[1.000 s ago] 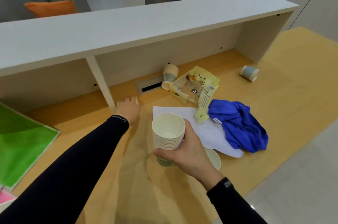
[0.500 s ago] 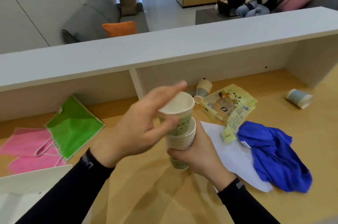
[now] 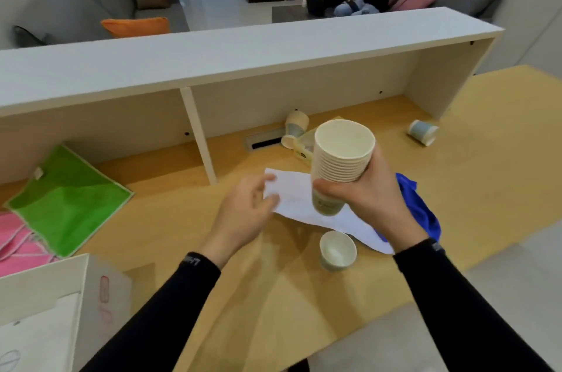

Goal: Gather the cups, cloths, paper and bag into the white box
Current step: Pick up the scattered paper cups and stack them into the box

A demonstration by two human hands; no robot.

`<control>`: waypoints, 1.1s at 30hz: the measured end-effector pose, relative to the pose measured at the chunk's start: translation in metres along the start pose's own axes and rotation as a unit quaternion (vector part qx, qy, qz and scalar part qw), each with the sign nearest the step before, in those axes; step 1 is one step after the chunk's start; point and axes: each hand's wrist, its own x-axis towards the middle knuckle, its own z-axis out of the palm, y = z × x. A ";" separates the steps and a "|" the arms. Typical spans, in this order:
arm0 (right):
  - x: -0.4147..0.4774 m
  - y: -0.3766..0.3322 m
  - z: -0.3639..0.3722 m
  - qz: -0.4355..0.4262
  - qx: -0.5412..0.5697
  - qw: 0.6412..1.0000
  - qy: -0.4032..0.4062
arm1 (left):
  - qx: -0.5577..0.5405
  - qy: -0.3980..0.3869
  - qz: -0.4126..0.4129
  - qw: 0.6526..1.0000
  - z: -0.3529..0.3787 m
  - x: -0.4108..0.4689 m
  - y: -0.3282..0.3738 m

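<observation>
Cup stack, nested paper cups, sits tilted in my right hand, fingers wrapped round it, raised above white paper. My left hand empty, fingers loosely spread, just left of stack, over paper's left edge. Single cup upright on desk below stack. Blue cloth right of stack, mostly behind my wrist. Two cups on their sides beyond stack: one near yellow bag, one far right. Green cloth, pink cloth, white box far left of stack.

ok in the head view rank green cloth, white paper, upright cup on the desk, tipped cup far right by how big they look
1. green cloth
2. white paper, partly hidden
3. upright cup
4. tipped cup, though it lies farther away, so the two cups may match.
</observation>
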 end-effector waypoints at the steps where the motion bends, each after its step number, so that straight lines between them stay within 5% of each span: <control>1: -0.004 0.004 -0.009 0.010 -0.003 1.000 0.009 | 0.030 -0.073 0.012 0.997 0.018 -0.004 -0.007; 4: -0.022 0.026 -0.028 0.042 -0.007 0.998 0.047 | 0.092 -0.256 0.062 0.960 0.068 -0.018 -0.012; 7: -0.038 0.051 -0.042 0.063 -0.002 0.995 0.082 | 0.186 -0.291 0.104 0.933 0.107 -0.027 -0.011; 16: -0.052 0.097 -0.082 0.101 -0.002 0.990 0.096 | 0.245 -0.231 0.101 0.936 0.138 -0.021 -0.028; 20: -0.043 0.118 -0.108 0.101 -0.001 0.990 0.098 | 0.228 -0.273 0.122 0.927 0.154 -0.034 -0.007; 33: -0.007 0.186 -0.153 0.099 0.033 0.993 0.046 | 0.259 -0.197 0.144 0.934 0.295 -0.058 0.041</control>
